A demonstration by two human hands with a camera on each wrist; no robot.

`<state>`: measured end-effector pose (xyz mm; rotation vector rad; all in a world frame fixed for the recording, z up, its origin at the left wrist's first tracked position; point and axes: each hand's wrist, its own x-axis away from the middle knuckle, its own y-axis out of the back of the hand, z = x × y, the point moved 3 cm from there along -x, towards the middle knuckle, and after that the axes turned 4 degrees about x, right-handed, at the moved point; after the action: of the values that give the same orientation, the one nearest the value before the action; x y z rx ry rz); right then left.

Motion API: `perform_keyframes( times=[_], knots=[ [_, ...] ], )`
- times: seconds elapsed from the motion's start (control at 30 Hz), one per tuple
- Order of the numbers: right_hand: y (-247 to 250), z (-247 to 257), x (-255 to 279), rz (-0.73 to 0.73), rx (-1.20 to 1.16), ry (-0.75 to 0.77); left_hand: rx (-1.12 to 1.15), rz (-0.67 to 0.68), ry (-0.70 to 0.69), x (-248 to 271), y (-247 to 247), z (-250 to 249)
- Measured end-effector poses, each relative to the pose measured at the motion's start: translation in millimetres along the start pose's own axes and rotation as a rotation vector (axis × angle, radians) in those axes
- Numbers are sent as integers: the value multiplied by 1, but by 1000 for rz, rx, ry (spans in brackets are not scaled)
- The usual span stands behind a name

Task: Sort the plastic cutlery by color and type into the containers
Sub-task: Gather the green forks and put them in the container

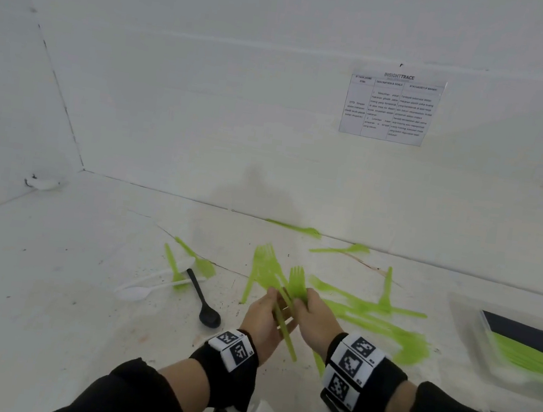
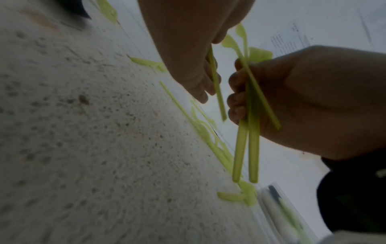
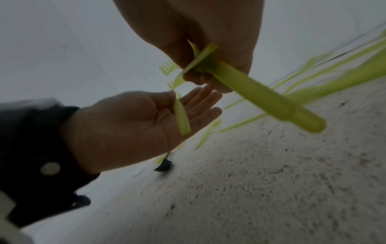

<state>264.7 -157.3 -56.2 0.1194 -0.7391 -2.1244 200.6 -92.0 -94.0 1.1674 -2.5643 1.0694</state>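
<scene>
Both hands meet above the white table (image 1: 78,301). My left hand (image 1: 265,319) pinches one green fork (image 1: 285,337) between thumb and fingers; in the right wrist view its handle (image 3: 181,117) lies across the left hand's (image 3: 125,125) fingers. Curled round a bundle of green forks (image 1: 297,278), my right hand (image 1: 312,315) has their handles (image 3: 261,95) sticking out below the fist. In the left wrist view the left hand (image 2: 188,57) and the right hand (image 2: 313,99) are close, handles (image 2: 252,148) pointing down. Loose green cutlery (image 1: 363,308) lies beyond and right of the hands.
A clear container (image 1: 462,321) at the right edge holds green cutlery (image 1: 526,360) and something black. Left of the hands lie two white spoons (image 1: 148,290), a black spoon (image 1: 205,304) and green forks (image 1: 193,261). White walls close the back and left; a printed sheet (image 1: 393,107) hangs there.
</scene>
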Motion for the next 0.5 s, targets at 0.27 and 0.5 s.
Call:
perform_keyframes(
  times=[0.27, 0.5],
  knots=[
    [-12, -2, -1, 27, 248, -27, 116, -51, -20, -3, -4, 12],
    [-6, -10, -4, -96, 129, -35, 104, -271, -143, -3, 0, 1]
  ],
)
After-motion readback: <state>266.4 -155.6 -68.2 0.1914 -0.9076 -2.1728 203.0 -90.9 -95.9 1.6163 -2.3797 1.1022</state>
